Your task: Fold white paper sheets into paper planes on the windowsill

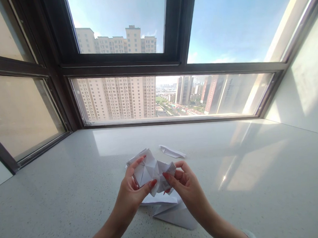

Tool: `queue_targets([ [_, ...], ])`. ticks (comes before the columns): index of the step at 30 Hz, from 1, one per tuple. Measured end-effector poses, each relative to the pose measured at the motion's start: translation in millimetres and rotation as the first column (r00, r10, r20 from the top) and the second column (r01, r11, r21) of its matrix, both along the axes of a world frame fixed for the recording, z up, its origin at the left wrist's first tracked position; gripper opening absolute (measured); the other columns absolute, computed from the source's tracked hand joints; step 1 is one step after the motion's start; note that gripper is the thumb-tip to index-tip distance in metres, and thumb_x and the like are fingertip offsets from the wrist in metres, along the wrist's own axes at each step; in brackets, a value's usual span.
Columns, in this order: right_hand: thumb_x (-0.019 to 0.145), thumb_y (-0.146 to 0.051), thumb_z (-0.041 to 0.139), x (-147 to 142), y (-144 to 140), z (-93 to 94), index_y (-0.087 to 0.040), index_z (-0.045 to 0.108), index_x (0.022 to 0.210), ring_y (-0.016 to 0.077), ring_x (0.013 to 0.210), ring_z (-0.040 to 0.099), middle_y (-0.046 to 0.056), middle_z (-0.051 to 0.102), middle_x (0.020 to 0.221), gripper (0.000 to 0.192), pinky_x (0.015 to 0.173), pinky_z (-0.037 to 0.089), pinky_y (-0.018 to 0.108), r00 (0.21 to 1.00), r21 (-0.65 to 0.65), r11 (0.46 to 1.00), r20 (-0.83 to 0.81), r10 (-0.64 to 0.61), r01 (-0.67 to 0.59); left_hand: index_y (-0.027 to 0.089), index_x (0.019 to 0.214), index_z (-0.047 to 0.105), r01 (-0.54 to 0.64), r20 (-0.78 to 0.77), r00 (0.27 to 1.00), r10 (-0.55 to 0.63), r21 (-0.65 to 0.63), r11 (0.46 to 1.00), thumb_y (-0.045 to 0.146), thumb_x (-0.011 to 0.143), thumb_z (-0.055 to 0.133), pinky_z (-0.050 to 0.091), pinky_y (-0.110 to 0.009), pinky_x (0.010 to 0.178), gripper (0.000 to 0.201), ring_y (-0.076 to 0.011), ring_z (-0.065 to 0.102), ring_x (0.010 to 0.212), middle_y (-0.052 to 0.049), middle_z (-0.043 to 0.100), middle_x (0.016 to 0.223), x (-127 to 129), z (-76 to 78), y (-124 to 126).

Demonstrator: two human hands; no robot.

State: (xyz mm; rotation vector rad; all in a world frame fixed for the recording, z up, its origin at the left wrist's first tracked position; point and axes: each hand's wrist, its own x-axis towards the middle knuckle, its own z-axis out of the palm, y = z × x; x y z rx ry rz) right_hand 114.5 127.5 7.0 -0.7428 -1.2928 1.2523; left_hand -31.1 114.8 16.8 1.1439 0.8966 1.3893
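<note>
Pinching a creased folded paper (151, 171) above the bench (261, 199), the left hand (131, 196) and right hand (188, 189) each grip one side. It looks light, flimsy, best held at folds. Beyond lies a paper scrap (173, 152).

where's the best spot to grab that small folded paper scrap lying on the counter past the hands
Take the small folded paper scrap by its long edges near the middle, coming straight down from above. It lies flat and alone on the counter, narrow and pointed toward the ends, so a pinch across the wider middle looks surest. Both the left hand and right hand are busy holding the folded paper.
</note>
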Motion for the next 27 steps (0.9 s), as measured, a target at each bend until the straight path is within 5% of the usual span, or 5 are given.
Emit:
queue_targets([
  [9, 0.072, -0.033, 0.063, 3.4, -2.7, -0.6, -0.023, 0.035, 0.106, 0.0115, 0.064, 0.056, 0.001, 0.062, 0.082, 0.044, 0.056, 0.046, 0.026, 0.989, -0.014, 0.998, 0.138, 0.060, -0.059, 0.019, 0.121, 0.036, 0.013, -0.075, 0.997, -0.015, -0.036, 0.999, 0.026, 0.061, 0.070, 0.050, -0.028, 0.066, 0.069, -0.0212, 0.060, 0.080, -0.007, 0.061, 0.094, -4.8, -10.5, 8.4],
  [21, 0.067, -0.030, 0.068, 6.9, 4.9, 1.1, -0.020, 0.045, 0.089, 0.0109, 0.058, 0.057, -0.002, 0.063, 0.068, 0.033, 0.054, 0.041, 0.021, 0.984, -0.141, 0.981, -0.140, 0.110, -0.130, 0.023, 0.127, 0.032, 0.178, 0.039, 0.983, -0.180, 0.032, 0.983, 0.028, 0.065, 0.067, 0.047, -0.030, 0.067, 0.072, -0.0185, 0.059, 0.075, -0.009, 0.061, 0.098, -4.4, -1.9, -4.4],
  [27, 0.064, -0.031, 0.070, -0.7, -0.4, -1.9, -0.020, 0.043, 0.081, 0.0097, 0.055, 0.054, -0.004, 0.060, 0.064, 0.033, 0.052, 0.038, 0.020, 0.981, -0.149, 0.979, -0.158, 0.117, -0.140, 0.021, 0.126, 0.033, 0.128, 0.070, 0.989, -0.128, 0.009, 0.992, 0.028, 0.061, 0.071, 0.047, -0.031, 0.071, 0.076, -0.0218, 0.060, 0.082, -0.008, 0.063, 0.091, 0.0, -1.4, -3.3],
])
